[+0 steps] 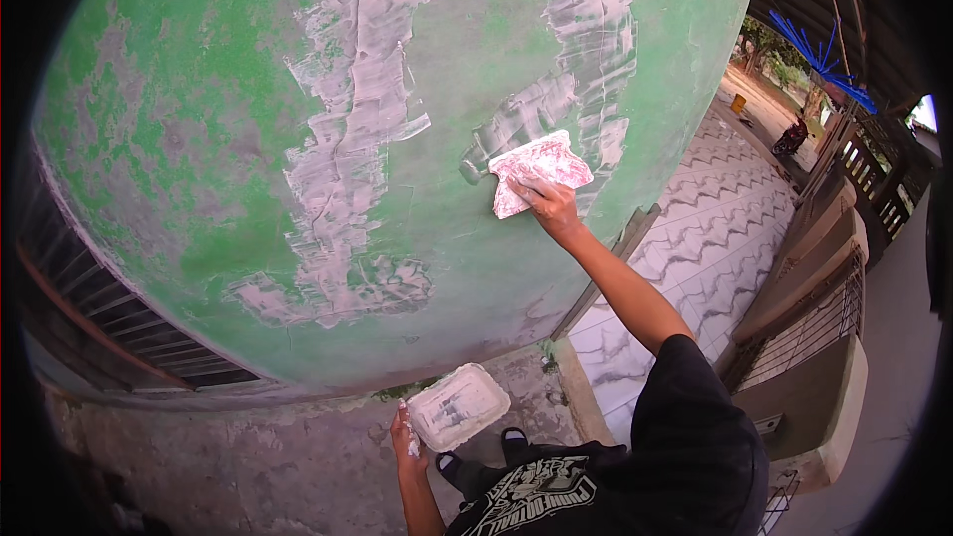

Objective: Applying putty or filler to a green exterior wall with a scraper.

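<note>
My right hand [547,202] grips a flat, putty-smeared spreader [542,164], white and reddish, laid against the green wall [447,216]. Just above and left of the spreader is a smeared patch of whitish putty [528,110]. A long, uneven band of putty [350,134] runs down the wall further left, along a crack. Low in front of my body, my left hand [407,432] holds a shallow whitish tray [459,408] by its left edge; putty coats the tray and my fingers.
Rough concrete floor [260,454] lies below the wall, with a raised edge [584,394] beside marbled tiles [670,253]. Slatted bars [126,313] are at the lower left. On the right stand a low wall with metal grilles [819,320] and, farther away, a motorcycle [791,135].
</note>
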The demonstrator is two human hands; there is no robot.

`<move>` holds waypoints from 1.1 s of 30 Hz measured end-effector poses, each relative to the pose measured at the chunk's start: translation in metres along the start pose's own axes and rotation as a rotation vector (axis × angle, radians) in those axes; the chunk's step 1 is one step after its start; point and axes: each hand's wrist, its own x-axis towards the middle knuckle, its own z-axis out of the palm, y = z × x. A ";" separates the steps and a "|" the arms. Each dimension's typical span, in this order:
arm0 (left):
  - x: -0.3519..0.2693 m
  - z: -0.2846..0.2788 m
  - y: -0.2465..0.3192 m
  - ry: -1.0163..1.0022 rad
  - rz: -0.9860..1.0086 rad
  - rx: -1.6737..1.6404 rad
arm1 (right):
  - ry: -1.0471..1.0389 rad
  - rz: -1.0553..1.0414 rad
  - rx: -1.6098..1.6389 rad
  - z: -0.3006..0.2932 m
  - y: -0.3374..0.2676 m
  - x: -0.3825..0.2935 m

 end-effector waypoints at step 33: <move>0.049 0.023 0.032 -0.038 -0.196 0.181 | 0.139 -0.069 0.005 -0.020 0.030 0.065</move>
